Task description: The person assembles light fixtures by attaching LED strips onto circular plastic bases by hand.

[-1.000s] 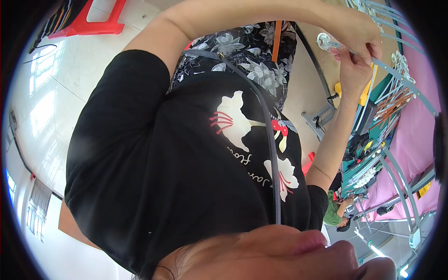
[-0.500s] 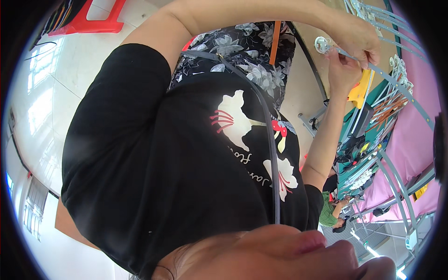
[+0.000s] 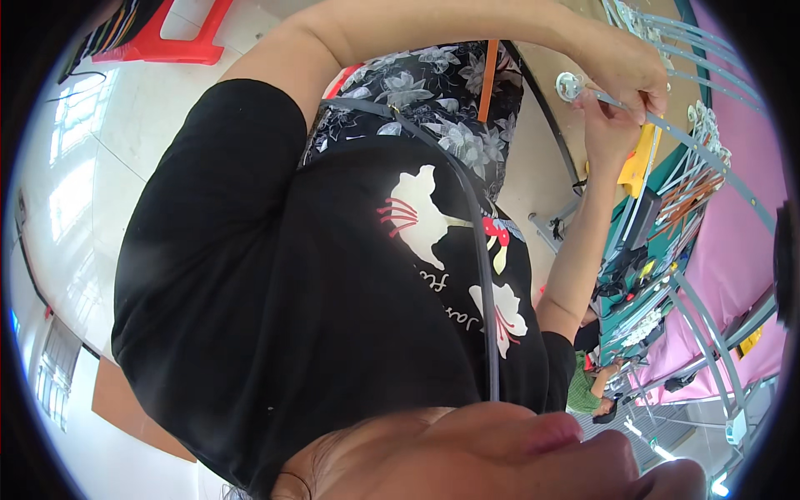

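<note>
I see both hands raised at the upper right, working on one thin grey-blue strip (image 3: 692,154). It is flat, smooth and slightly bowed, with a small round silvery disc (image 3: 571,84) at its near end. The left hand (image 3: 637,67) comes in along the top edge, and its fingers curl over the strip just past the disc. The right hand (image 3: 607,125) rises from below, its fingers pinching the strip from underneath right beside the disc. The strip runs away from the hands, down to the right, over the pink cloth (image 3: 733,275).

More strips of the same kind (image 3: 708,42) arc along the top right. A blocky yellow plastic piece (image 3: 642,158) sits just under the right hand, at the edge of the green-topped table (image 3: 621,312), which is cluttered with small parts I cannot make out.

A black printed shirt (image 3: 292,275), crossed by a narrow dark strap (image 3: 482,275), fills most of my view and hides everything below the hands. The fingertips themselves are too small to see clearly. A glossy red stool (image 3: 167,42) is cut off at the top left.

Since a second ago little has changed. The right hand has slid slightly closer to the disc, and the left hand's grip looks the same.
</note>
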`<action>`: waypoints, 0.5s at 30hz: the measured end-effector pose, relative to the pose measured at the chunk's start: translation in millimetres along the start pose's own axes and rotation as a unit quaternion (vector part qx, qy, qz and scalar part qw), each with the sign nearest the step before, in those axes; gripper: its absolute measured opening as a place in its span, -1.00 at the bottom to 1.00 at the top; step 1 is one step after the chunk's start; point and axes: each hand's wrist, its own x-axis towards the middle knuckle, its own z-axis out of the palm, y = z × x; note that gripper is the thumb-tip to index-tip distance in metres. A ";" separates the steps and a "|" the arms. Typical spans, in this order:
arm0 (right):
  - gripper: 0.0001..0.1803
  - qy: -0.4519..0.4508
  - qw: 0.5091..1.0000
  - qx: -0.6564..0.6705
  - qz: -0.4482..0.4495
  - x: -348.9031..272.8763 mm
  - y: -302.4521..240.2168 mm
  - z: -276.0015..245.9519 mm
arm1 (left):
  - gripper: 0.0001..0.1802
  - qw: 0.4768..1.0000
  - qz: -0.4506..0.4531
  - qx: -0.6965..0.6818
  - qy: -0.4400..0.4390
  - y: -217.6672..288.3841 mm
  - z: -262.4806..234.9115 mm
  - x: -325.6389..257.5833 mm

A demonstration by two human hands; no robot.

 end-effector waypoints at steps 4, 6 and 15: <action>-0.82 0.046 0.999 0.015 -0.016 -1.6 6.1 -5.2 | -0.84 0.998 -0.003 -0.055 0.016 2.4 5.1 -6.0; -0.81 0.041 0.999 -0.027 -0.014 -3.4 6.4 -8.8 | -0.81 0.980 -0.041 -0.159 0.113 11.4 9.1 -13.1; -0.91 0.061 0.991 -0.013 -0.115 0.5 44.5 7.6 | -0.81 0.999 0.003 -0.025 0.030 21.9 7.2 -12.5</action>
